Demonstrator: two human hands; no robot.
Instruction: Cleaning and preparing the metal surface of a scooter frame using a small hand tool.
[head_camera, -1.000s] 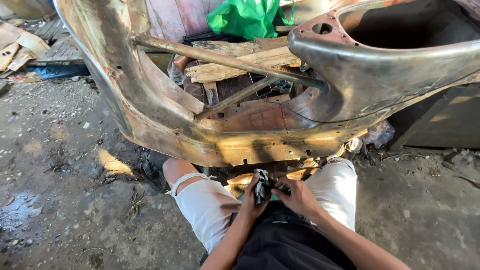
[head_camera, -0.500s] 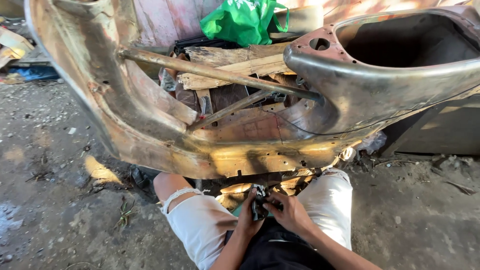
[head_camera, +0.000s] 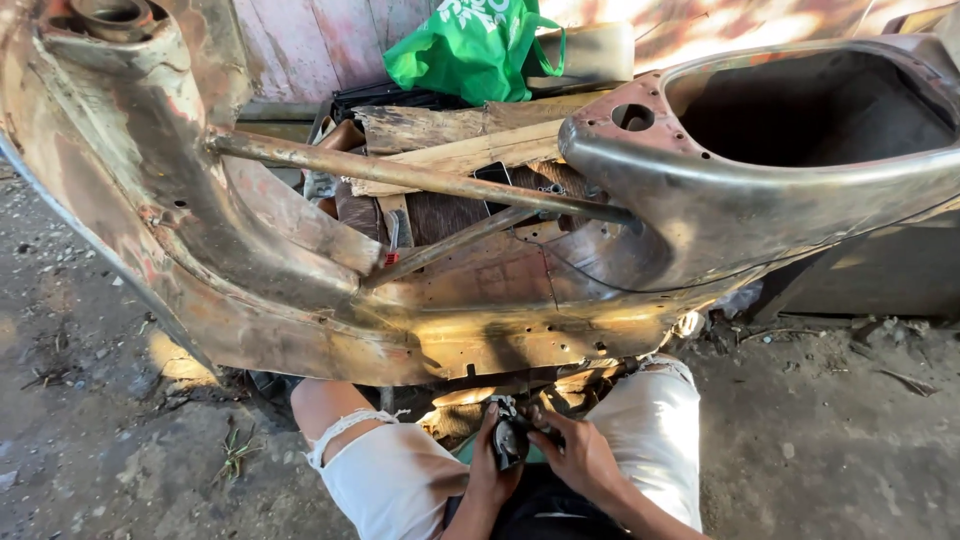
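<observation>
A bare, rusty scooter frame (head_camera: 330, 300) lies on its side in front of me, its open body shell (head_camera: 790, 190) at the right. Under its lower edge, between my knees in torn white shorts (head_camera: 390, 480), both hands hold a small dark metal part (head_camera: 508, 440). My left hand (head_camera: 488, 470) grips it from the left. My right hand (head_camera: 575, 455) wraps it from the right, fingers curled around it. What the part is exactly cannot be told.
Behind the frame lie weathered wooden boards (head_camera: 450, 140), a green plastic bag (head_camera: 470, 45) and a pink wall (head_camera: 310, 40). A steel tube (head_camera: 400, 175) crosses the frame. Dirt ground with small debris (head_camera: 90, 400) spreads on both sides.
My view has shifted closer and to the right along the frame. Both hands stay on the small dark part between my knees.
</observation>
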